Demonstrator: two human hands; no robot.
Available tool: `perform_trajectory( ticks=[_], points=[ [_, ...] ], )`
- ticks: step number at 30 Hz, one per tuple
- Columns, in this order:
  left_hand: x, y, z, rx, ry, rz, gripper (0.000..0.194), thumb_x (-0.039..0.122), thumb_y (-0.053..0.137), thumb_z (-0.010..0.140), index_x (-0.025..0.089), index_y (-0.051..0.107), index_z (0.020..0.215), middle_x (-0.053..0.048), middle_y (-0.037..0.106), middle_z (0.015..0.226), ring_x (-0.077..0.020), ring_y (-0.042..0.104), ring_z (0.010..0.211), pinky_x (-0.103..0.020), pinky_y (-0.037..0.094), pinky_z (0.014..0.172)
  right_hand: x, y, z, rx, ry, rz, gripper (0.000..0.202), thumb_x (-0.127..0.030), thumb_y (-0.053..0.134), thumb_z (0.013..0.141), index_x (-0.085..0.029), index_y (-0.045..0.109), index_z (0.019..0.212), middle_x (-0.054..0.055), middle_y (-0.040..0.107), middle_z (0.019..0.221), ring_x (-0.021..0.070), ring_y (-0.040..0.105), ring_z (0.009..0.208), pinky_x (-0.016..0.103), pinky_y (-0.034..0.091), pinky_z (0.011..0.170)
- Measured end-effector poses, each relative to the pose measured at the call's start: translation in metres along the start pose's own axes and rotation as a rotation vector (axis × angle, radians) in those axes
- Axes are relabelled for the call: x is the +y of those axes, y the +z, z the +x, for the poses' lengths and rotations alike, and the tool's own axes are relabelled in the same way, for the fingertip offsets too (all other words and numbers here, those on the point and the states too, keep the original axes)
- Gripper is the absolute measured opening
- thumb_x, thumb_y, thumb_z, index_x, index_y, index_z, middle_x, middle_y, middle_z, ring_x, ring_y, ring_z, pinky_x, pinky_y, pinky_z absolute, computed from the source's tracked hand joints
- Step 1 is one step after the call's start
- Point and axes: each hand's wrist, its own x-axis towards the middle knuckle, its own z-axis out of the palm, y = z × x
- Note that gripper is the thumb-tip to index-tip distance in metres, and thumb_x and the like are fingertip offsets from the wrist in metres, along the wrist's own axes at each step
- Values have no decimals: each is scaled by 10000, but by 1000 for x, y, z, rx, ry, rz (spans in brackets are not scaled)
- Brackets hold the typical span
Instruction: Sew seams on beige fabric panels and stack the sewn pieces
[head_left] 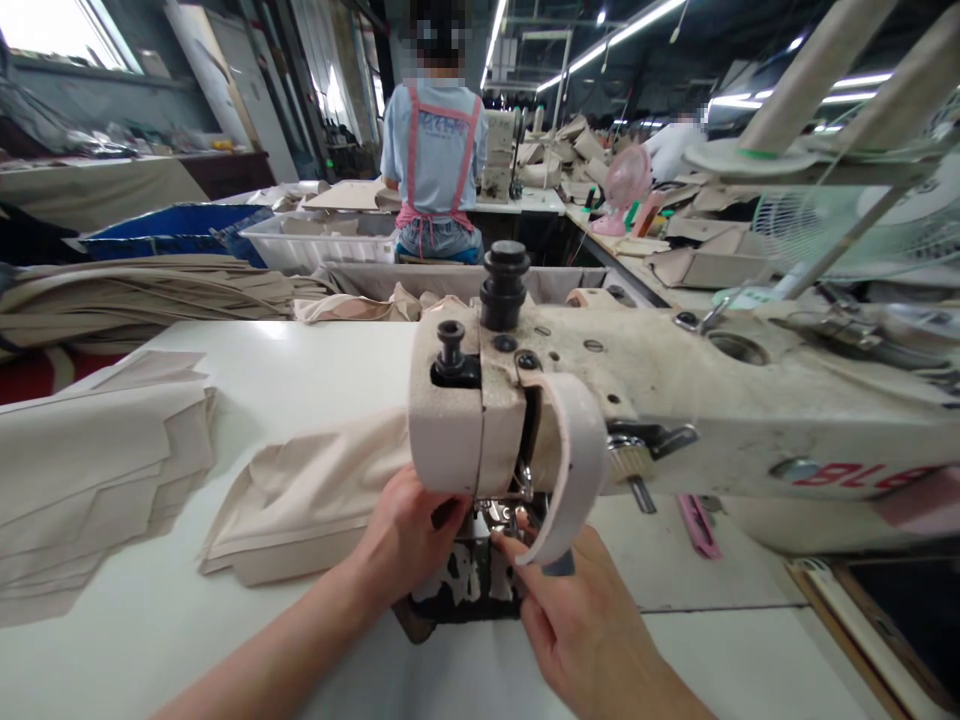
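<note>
A sewing machine point(510, 400) with a cream head stands in front of me. My left hand point(409, 535) is beside the presser foot point(499, 517), its fingers curled together and partly hidden under the head. From the right, my right hand point(581, 605) reaches to the same foot, its fingertips close together at the metal parts. A curved white guard point(581, 460) covers some of those fingers. Whatever either hand pinches is too small or hidden. Folded beige fabric point(300, 500) lies behind my left wrist and runs toward the machine head.
Stacked beige fabric pieces point(97, 470) lie at the left on the white table point(247, 660). A pink thread snipper point(699, 525) rests under the machine arm. Ahead are a white crate point(319, 245), a blue bin point(169, 230) and a seated person point(435, 160). Thread cones point(817, 70) stand upper right.
</note>
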Motion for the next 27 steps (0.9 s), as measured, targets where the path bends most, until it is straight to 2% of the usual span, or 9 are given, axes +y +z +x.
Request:
perform_trajectory(
  ticks=[11,15,19,23,27],
  points=[
    [3,-3,1,43,12,12,276,207,458,854,170,674,685,-69,658,741,-206,596,746,-311,515,706,4,4,-3,39,-31,-7,429,-47,438,771,-136,599,1158,125,575,1075,288,475,1044,455,454,905],
    [3,-5,4,38,-12,6,264,215,499,827,175,655,617,-67,664,700,-199,609,709,-267,521,633,4,5,-3,48,-42,-15,428,-41,437,777,-129,596,1165,130,573,1117,289,468,1063,448,436,909],
    [3,-7,3,12,-24,-16,222,190,506,786,176,673,640,-53,665,669,-186,608,655,-241,495,560,0,3,-1,35,-46,-7,430,-15,427,779,-121,591,1162,135,575,1089,290,465,1036,457,433,889],
    [-1,-8,1,3,5,-60,180,138,520,733,172,688,678,-33,666,664,-165,597,611,-246,471,578,-6,1,2,35,-27,4,439,-1,410,774,-126,587,1155,123,590,1015,269,485,922,433,460,799],
    [-5,-4,1,20,36,-95,168,105,517,717,163,668,668,-43,656,710,-169,599,686,-242,456,619,-7,3,2,41,-18,-31,467,12,409,757,-131,578,1169,126,577,1066,276,480,967,455,443,850]
  ],
)
